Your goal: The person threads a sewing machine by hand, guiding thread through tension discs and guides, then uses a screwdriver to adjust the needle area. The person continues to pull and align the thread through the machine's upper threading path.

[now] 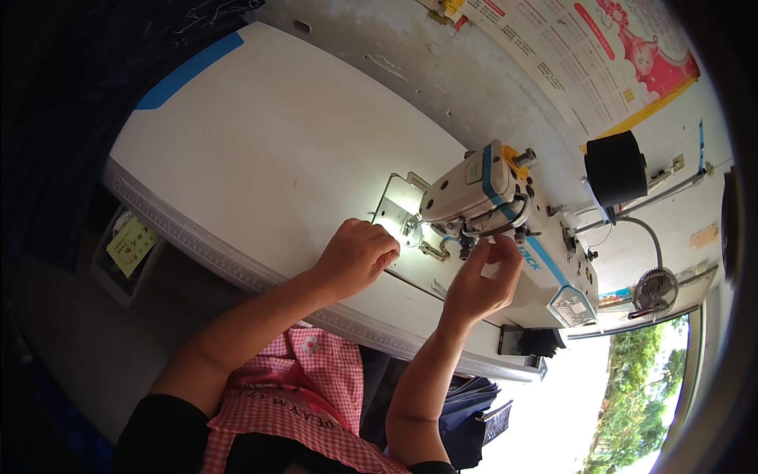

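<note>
An industrial sewing machine of the Jack brand stands on a white table, its lamp lighting the metal needle plate. My left hand is just to the left of the plate, above the table, with curled fingers; whether it holds a thread cannot be seen. My right hand is raised at the machine head, below the curved metal guard, thumb and forefinger brought close together near the thread guides. Any thread between them is too fine to make out. A cone of black thread is mounted behind the machine.
A ruler strip runs along the table's front edge. Dark folded fabric hangs at the lower right, and a black box sits at the table's right end. A small fan stands behind the machine. An open drawer is under the table at left.
</note>
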`<state>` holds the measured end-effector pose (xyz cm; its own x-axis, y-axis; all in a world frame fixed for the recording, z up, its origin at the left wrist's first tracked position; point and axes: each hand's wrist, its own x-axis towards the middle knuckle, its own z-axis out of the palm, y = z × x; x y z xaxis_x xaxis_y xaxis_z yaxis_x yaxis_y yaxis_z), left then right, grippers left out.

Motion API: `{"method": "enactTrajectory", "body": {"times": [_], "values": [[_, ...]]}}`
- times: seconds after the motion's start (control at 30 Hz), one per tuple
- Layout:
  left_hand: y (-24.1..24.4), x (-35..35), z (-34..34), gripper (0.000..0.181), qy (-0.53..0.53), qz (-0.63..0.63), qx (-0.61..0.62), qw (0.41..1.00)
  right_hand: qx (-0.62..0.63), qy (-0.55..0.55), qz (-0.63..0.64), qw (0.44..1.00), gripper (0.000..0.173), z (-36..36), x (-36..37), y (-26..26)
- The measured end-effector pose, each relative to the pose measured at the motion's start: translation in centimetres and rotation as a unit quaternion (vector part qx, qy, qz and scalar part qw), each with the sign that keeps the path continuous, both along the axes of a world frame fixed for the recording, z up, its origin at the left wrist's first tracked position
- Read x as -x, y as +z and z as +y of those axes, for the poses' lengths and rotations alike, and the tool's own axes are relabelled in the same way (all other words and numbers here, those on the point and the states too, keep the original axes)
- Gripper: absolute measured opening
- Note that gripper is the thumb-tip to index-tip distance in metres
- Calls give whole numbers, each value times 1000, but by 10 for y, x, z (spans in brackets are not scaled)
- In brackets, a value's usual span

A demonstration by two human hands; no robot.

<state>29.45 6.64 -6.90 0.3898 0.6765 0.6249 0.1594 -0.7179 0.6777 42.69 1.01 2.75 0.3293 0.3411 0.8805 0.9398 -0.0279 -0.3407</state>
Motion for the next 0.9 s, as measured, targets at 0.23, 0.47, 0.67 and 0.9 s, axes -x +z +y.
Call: {"method": "enactTrajectory", "body": {"times": [0.23, 0.47, 0.67, 0.9], "values": [[2, 2, -1, 4, -2, 10, 4, 1000, -4, 27, -30, 999, 13, -1, -9, -11], [0, 2, 0, 3, -10, 18, 13, 1000, -37, 27, -45, 998, 12, 7, -13, -13], [2, 2, -1, 6, -13, 26, 22, 999, -50, 17, -63, 997, 10, 10, -14, -11], [1, 2, -1, 6, -12, 28, 16, 999, -21, 33, -87, 995, 13, 8, -17, -6]]}}
